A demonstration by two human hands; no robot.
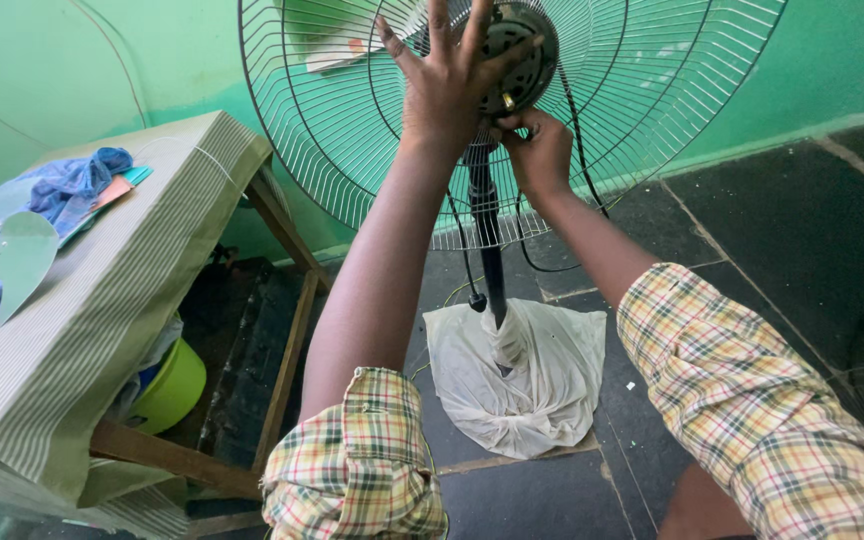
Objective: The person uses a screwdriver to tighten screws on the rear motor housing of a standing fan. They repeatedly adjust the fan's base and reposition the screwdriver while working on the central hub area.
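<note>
Here my left hand [449,75] is spread wide, fingers fanned and palm pressed flat against the back of the fan motor [519,50], which sits at the centre of the round wire grille [652,90]. My right hand [540,150] is just below it, fingers curled tight around something small under the motor where it meets the black pole [487,240]; I cannot tell what it pinches. The pole runs down to a base wrapped in white cloth [517,375] on the dark tiled floor [782,230]. A black cable [460,245] hangs beside the pole. Both my sleeves are yellow plaid, pushed up. To my left stands the worktop [102,300], covered in striped fabric, with a pale green fan blade [20,258] and blue cloth [72,185] on it. Under it sits a lime-green bucket [174,385]. A flat white package [337,45] shows through the grille against the green wall.
</note>
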